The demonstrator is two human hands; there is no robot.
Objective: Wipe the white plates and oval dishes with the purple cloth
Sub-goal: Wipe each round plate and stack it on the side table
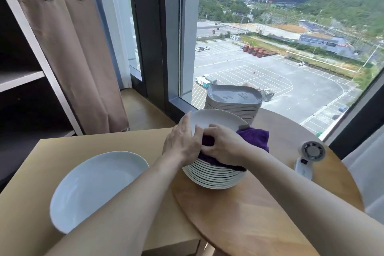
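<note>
Plate (216,118) in left hand (184,142), purple cloth (255,137) seemingly in right hand (225,145)

Just the one view here, a wide-angle cam worn on the person's head. It looks forward and down, so the bench (270,203) fills the lower half, and the window (280,58) past its far edge takes up the top. It's close in: both forearms (135,193) come in from the bottom edge and meet at the plate stack (216,176) mid-frame. Uprights lean at the sides, like the shelf (20,78) on the left.
</note>
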